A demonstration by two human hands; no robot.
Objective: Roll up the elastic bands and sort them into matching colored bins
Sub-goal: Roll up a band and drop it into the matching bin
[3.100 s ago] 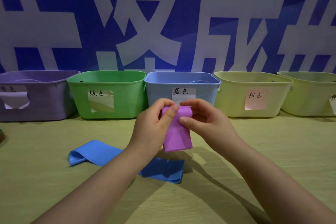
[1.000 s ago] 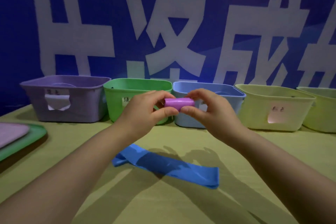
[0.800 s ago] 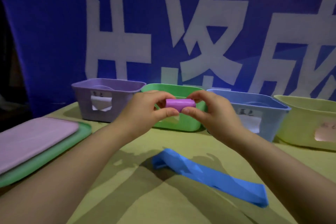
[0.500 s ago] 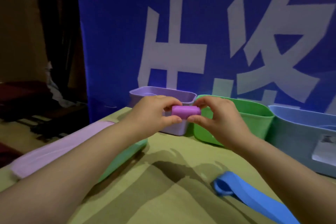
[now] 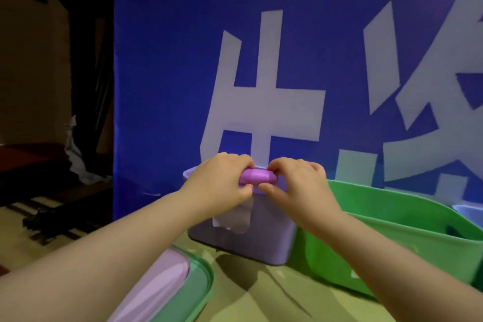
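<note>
A tightly rolled purple elastic band [image 5: 258,176] is held in the air between both hands, lying level like a short cylinder. The left hand [image 5: 218,185] pinches its left end, fingers curled over the top and thumb pressed in from below. The right hand [image 5: 300,185] pinches the right end in the same way, with its thumb tip under the roll. Both forearms are bare and reach in from the lower corners of the view.

The roll sits level with the top rim of a lilac plastic bin [image 5: 261,240], which stands on the yellow-green worktop [image 5: 264,298] directly behind the hands. Whether the roll is over the bin's opening or just in front of its rim cannot be told. A pale paper label [image 5: 235,221] hangs on the bin's front wall, partly hidden by the left hand.

A bright green plastic bin [image 5: 392,232] stands just beside the lilac bin on its right, and the rim of a light blue bin [image 5: 469,209] shows at the right edge. At lower left a flat pink lid [image 5: 154,293] lies on top of a flat green lid [image 5: 192,293] on the worktop. Behind the bins hangs a deep blue backdrop [image 5: 167,60] with large white characters
</note>
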